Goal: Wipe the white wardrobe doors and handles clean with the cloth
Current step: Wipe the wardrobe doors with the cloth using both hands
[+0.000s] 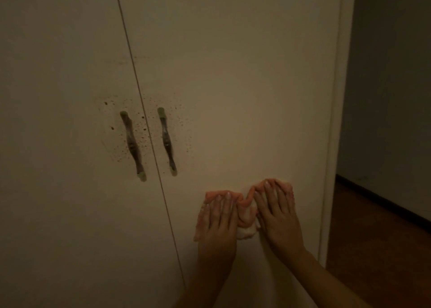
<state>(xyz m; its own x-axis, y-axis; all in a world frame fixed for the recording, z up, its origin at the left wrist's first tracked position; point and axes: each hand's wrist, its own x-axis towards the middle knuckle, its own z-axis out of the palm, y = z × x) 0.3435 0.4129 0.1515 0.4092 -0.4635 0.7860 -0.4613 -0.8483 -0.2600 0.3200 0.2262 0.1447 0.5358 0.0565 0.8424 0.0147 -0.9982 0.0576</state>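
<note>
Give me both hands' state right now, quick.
Left hand: open, fingers flat, pressing the cloth against the right wardrobe door.
Right hand: open, fingers flat, pressing the same cloth.

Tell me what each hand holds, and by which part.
Nothing is gripped. The left hand presses flat on the left half of the orange-pink cloth, the right hand on its right half, pinning it to the right white wardrobe door.

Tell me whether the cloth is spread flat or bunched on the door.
Partly bunched. The cloth lies flat under the left hand and right hand, which press it to the right door, but gathers into folds between them.
</note>
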